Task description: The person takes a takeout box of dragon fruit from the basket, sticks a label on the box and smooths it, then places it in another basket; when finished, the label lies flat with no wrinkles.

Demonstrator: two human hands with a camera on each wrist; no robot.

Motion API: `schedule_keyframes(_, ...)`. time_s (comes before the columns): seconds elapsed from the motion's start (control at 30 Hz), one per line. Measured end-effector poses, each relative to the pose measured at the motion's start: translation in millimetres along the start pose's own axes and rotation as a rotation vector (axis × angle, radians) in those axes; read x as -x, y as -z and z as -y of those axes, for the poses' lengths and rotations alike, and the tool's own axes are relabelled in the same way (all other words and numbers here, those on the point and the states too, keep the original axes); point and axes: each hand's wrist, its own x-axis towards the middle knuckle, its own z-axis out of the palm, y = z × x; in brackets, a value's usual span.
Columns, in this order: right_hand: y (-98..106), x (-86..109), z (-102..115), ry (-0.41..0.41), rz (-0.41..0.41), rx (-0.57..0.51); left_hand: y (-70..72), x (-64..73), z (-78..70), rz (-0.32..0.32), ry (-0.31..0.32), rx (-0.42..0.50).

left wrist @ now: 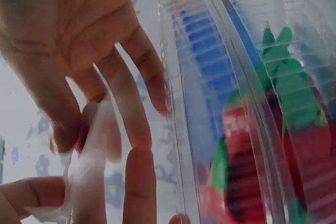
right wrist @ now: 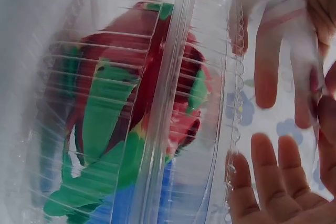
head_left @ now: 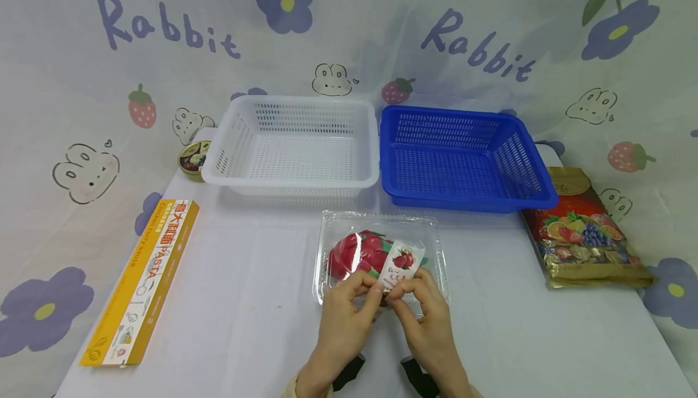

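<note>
A clear hinged plastic box (head_left: pixel 436 242), lid down, holds red dragon fruits (head_left: pixel 357 255) with green scales. Over its near side stands a white label (head_left: pixel 402 263) with a dragon fruit picture and red writing. My left hand (head_left: pixel 345 313) pinches the label's lower left edge between thumb and forefinger. At its lower right, my right hand (head_left: pixel 429 316) pinches it in the same way. Both wrist views show a blurred whitish strip (left wrist: pixel 94 156) between the fingers, beside the box's crimped edge (right wrist: pixel 236 103). Whether the label touches the lid, I cannot tell.
Behind the box stand a white basket (head_left: pixel 291 185) and a blue basket (head_left: pixel 469 201), side by side. A yellow pasta box (head_left: pixel 139 283) lies left; a round tin (head_left: pixel 192 162) sits by the white basket. A red and gold fruit packet (head_left: pixel 591 234) lies right, partly under the blue basket's rim.
</note>
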Motion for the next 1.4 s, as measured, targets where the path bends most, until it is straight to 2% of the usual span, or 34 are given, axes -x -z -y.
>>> schedule_keyframes(0.1,0,0.6,1,0.002,0.020,-0.019,5.5,-3.3,1.4,-0.037,0.006,-0.002)
schedule_keyframes(0.2,-1,0.0,1,0.037,-0.007,-0.053,10.0,-6.6,2.4,-0.073,-0.020,-0.024)
schedule_keyframes(0.27,-2,-1.0,1,0.075,-0.027,-0.061,11.0,-7.2,1.7,-0.058,-0.017,-0.015)
schedule_keyframes(0.43,-3,-3.0,0,0.115,-0.027,-0.063,7.3,-3.1,-1.7,0.040,0.066,0.054)
schedule_keyframes(0.53,-3,-3.5,-1,0.123,-0.057,-0.075,3.9,-0.7,-2.8,0.071,0.073,0.103)
schedule_keyframes(0.63,-3,-3.9,-1,0.129,-0.093,-0.090,1.9,0.4,-3.0,0.083,0.066,0.137)
schedule_keyframes(0.73,-3,-4.2,-2,0.141,-0.108,-0.109,1.4,0.8,-3.3,0.082,0.061,0.130)
schedule_keyframes(0.97,-4,-3.3,-1,0.126,-0.072,-0.057,1.9,0.2,-4.2,0.059,0.077,0.073)
schedule_keyframes(1.07,-5,-1.8,-1,0.113,-0.053,-0.022,2.6,-0.3,-4.1,0.042,0.073,0.044)
schedule_keyframes(1.2,-6,-0.2,-1,0.090,-0.012,-0.010,4.8,-2.4,-3.4,-0.004,0.031,-0.007)
schedule_keyframes(1.3,-6,1.1,0,0.097,0.043,-0.061,10.6,-6.5,-0.6,-0.070,-0.006,-0.025)
schedule_keyframes(1.4,-6,2.1,-1,0.140,0.075,-0.132,20.0,-12.2,2.8,-0.154,-0.035,-0.034)
